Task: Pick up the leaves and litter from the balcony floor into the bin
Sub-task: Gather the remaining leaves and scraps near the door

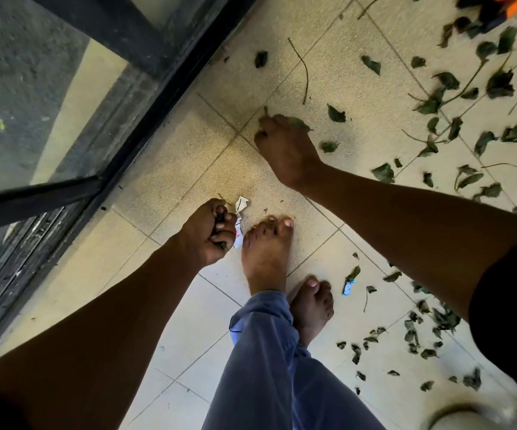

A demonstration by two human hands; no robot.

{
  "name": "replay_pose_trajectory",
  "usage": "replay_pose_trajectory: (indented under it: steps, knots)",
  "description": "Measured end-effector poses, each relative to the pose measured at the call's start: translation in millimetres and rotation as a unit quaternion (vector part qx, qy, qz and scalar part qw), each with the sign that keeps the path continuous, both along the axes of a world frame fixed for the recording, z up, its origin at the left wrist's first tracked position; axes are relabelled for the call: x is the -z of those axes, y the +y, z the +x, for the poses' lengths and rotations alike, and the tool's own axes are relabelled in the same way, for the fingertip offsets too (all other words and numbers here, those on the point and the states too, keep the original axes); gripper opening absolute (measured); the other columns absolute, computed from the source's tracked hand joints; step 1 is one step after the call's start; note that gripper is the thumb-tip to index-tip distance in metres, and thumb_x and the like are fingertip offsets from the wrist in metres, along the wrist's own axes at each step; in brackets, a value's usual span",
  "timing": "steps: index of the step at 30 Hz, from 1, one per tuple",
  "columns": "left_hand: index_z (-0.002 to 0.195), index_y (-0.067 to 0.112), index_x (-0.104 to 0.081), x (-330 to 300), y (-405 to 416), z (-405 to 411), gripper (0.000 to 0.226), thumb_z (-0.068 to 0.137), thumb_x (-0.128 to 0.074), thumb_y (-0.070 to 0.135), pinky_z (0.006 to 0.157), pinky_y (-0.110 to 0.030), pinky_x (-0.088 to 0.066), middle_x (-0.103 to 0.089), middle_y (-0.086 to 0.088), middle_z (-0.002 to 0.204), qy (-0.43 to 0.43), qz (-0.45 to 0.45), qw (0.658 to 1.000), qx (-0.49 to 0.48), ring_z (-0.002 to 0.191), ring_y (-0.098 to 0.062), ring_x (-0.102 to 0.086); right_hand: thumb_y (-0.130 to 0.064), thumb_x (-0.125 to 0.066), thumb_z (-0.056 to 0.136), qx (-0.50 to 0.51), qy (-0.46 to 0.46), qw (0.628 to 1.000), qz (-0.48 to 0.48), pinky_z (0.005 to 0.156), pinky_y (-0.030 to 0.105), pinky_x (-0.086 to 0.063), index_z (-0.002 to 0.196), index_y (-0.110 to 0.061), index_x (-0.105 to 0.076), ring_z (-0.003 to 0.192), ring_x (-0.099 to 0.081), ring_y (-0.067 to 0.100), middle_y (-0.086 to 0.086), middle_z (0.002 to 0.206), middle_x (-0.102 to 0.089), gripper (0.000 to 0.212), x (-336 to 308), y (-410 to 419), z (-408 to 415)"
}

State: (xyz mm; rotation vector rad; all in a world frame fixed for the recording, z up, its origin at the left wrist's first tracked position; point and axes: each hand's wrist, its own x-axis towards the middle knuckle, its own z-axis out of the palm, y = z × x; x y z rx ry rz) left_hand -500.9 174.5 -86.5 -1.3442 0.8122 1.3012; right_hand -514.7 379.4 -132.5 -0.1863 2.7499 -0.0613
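At far left, a black railing (145,97) with glass panels borders the tiled floor (189,321). The left hand (209,232) hangs low beside it, fingers curled into a fist that clutches dark leaf scraps and a white wrapper (240,218), which sticks out between the fingers. Just right of this hand stand two bare feet (266,256), one ahead of the other, with blue trouser legs (269,361) below them. Further up, the right hand (285,147) reaches to the floor, fingers bent down and pressed around a green leaf (297,123); whether the leaf is lifted cannot be told. A thin twig (303,69) lies just beyond the fingertips. Right of the feet lies a small blue wrapper (348,287), touching a leaf. Loose leaves (443,97) and stems scatter across the whole right side of the floor. At the bottom right edge a pale rounded rim (456,414) shows, blurred; what it is cannot be told.
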Motion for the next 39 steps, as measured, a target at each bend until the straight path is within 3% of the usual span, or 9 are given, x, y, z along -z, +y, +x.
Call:
replay_pose_trajectory:
  steps: [4, 8, 13, 17, 19, 24, 31, 34, 39]
  knots:
    - [0.062, 0.021, -0.037, -2, 17, -2, 0.039, 0.100, -0.044, 0.021, 0.025, -0.016, -0.018, -0.039, 0.003, 0.058, -0.001, 0.023, 1.000, -0.004, 0.033, -0.006, -0.028, 0.010, -0.067, 0.072, -0.010, -0.010, 0.998, -0.064, 0.051, 0.031, -0.044, 0.082, -0.005, -0.070, 0.101, -0.062, 0.035, 0.015, 0.100, -0.063, 0.019, -1, 10, 17]
    - [0.060, 0.021, -0.040, -6, 30, -1, 0.040, 0.099, -0.047, 0.022, 0.026, -0.015, -0.017, -0.039, 0.004, 0.059, -0.006, 0.035, 0.999, -0.005, 0.034, -0.005, -0.028, 0.016, -0.063, 0.068, 0.046, -0.005, 0.988, -0.146, 0.054, 0.032, -0.044, 0.075, -0.002, -0.067, 0.089, -0.063, 0.038, 0.017, 0.090, -0.063, 0.020, 0, 10, 23]
    - [0.061, 0.022, -0.040, -9, 44, 3, 0.040, 0.100, -0.048, 0.023, 0.026, -0.014, -0.016, -0.037, 0.004, 0.060, -0.012, 0.053, 0.999, -0.005, 0.033, -0.005, -0.028, 0.007, -0.066, 0.075, 0.250, 0.072, 0.944, -0.202, 0.074, 0.035, -0.059, 0.084, -0.006, -0.076, 0.094, -0.070, 0.027, 0.013, 0.099, -0.073, 0.020, -14, 31, 27]
    - [0.063, 0.022, -0.039, -8, 50, 9, 0.038, 0.100, -0.048, 0.024, 0.026, -0.014, -0.017, -0.037, 0.004, 0.061, -0.013, 0.049, 0.999, 0.002, 0.033, -0.004, -0.028, -0.002, -0.069, 0.077, 0.414, 0.158, 0.869, -0.218, 0.069, 0.031, -0.056, 0.081, -0.016, -0.077, 0.076, -0.069, 0.014, 0.001, 0.084, -0.074, 0.016, -26, 78, 26]
    - [0.063, 0.022, -0.038, -6, 53, 12, 0.038, 0.100, -0.048, 0.024, 0.025, -0.014, -0.017, -0.037, 0.004, 0.060, -0.017, 0.047, 0.999, 0.006, 0.032, -0.004, -0.028, -0.002, -0.067, 0.074, 0.448, 0.149, 0.858, -0.204, 0.070, 0.033, -0.056, 0.081, -0.018, -0.075, 0.078, -0.068, 0.015, -0.001, 0.084, -0.074, 0.019, -20, 99, 28]
    - [0.060, 0.021, -0.040, -5, 56, 16, 0.040, 0.099, -0.050, 0.025, 0.025, -0.014, -0.017, -0.040, 0.003, 0.057, -0.019, 0.038, 0.999, 0.029, 0.031, -0.004, -0.030, -0.014, -0.064, 0.084, 0.354, 0.028, 0.912, -0.204, 0.087, 0.033, -0.052, 0.119, -0.015, -0.071, 0.103, -0.062, 0.032, 0.017, 0.114, -0.063, 0.035, -7, 113, 37]
    - [0.060, 0.022, -0.040, 2, 52, 21, 0.041, 0.099, -0.051, 0.025, 0.025, -0.014, -0.017, -0.040, 0.004, 0.059, -0.011, 0.019, 0.999, 0.041, 0.032, -0.004, -0.029, -0.048, -0.075, 0.080, 0.254, -0.053, 0.941, -0.216, 0.089, 0.038, -0.052, 0.129, -0.009, -0.060, 0.109, -0.055, 0.032, 0.018, 0.121, -0.053, 0.063, -15, 119, 41]
    - [0.056, 0.021, -0.042, 3, 52, 20, 0.044, 0.100, -0.051, 0.025, 0.026, -0.013, -0.015, -0.039, 0.004, 0.059, -0.010, 0.022, 0.999, 0.042, 0.032, -0.004, -0.029, -0.059, -0.083, 0.068, 0.236, -0.083, 0.959, -0.132, 0.084, 0.043, -0.050, 0.140, -0.020, -0.045, 0.123, -0.046, 0.034, 0.015, 0.134, -0.045, 0.091, -20, 119, 46]
    - [0.058, 0.021, -0.041, 1, 50, 18, 0.043, 0.100, -0.051, 0.026, 0.026, -0.013, -0.016, -0.039, 0.004, 0.059, -0.013, 0.029, 0.999, 0.038, 0.033, -0.004, -0.029, -0.029, -0.091, 0.066, 0.306, -0.070, 0.933, -0.175, 0.093, 0.044, -0.052, 0.144, -0.017, -0.039, 0.117, -0.049, 0.036, 0.018, 0.135, -0.039, 0.094, -10, 99, 54]
